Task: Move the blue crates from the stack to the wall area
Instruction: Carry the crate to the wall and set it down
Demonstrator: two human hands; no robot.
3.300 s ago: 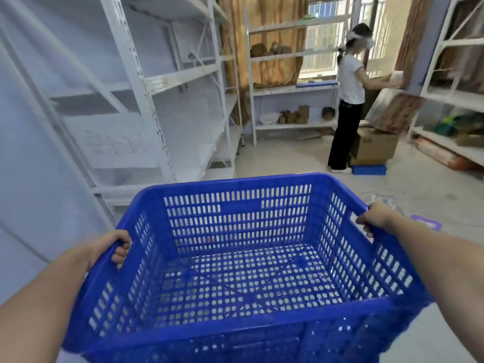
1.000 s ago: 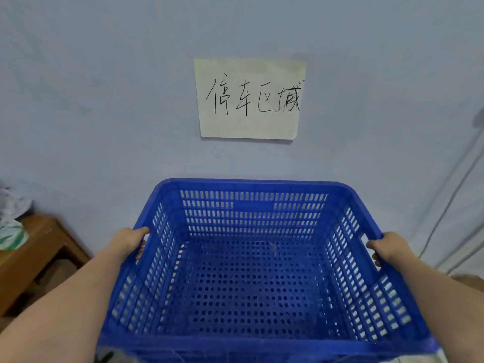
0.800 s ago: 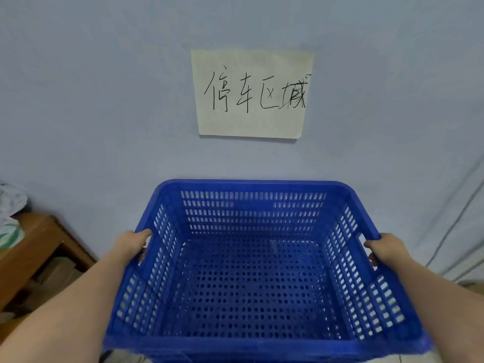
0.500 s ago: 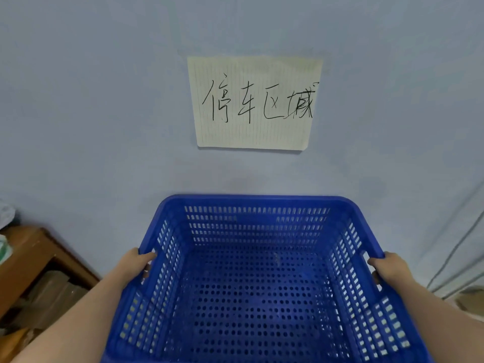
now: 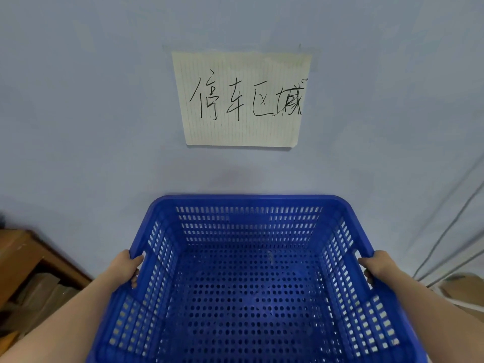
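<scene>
The crate (image 5: 251,284) is held at 6 o'clock in the view, empty, with its far rim close to the wall (image 5: 91,127) and directly below the sign (image 5: 242,99) at 12 o'clock. The left hand (image 5: 125,268) is closed over the left rim at the handle notch, fingers curled under the lip; the right hand (image 5: 375,267) is closed likewise over the right rim. Whether the far rim touches the wall cannot be told, and the floor beneath is hidden by the crate. The step in hand is judged to be the set-down at the wall area. It would be done best if the crate were kept level and lowered straight, both sides together, with the far edge kept parallel to the wall. The grip should be kept until the base is felt to rest fully. Care is advised toward the bench (image 5: 21,258) at 8 o'clock and the cables (image 5: 445,231) at 3 o'clock, which lie near the drop zone.
</scene>
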